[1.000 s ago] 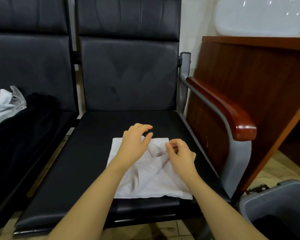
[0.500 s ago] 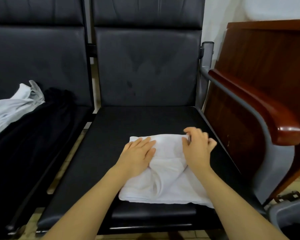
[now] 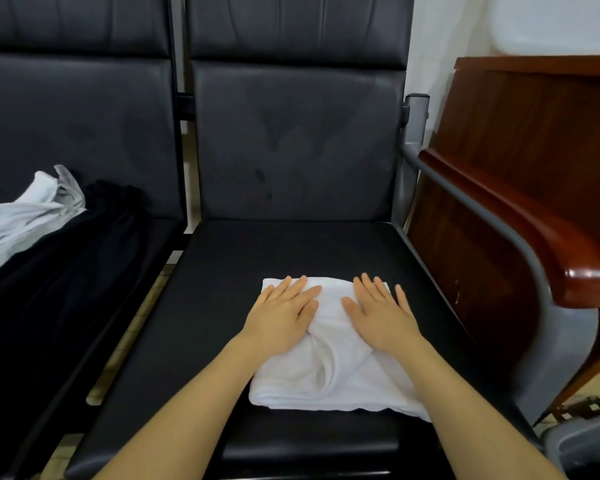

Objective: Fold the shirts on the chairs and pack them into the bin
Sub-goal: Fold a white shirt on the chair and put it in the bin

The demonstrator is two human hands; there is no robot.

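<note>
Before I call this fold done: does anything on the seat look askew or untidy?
Yes: the white shirt under both flat hands has a loose, bunched pleat down its middle, and its near right corner sticks out unevenly.

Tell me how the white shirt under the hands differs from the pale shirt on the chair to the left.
The white shirt is folded into a compact rectangle; the pale shirt lies loose and crumpled.
The white shirt lies directly on the right chair's seat; the pale shirt rests on a black garment.
The left hand and right hand press flat on the white shirt; nothing touches the pale shirt.
Both are light-coloured and outside the bin.
</note>
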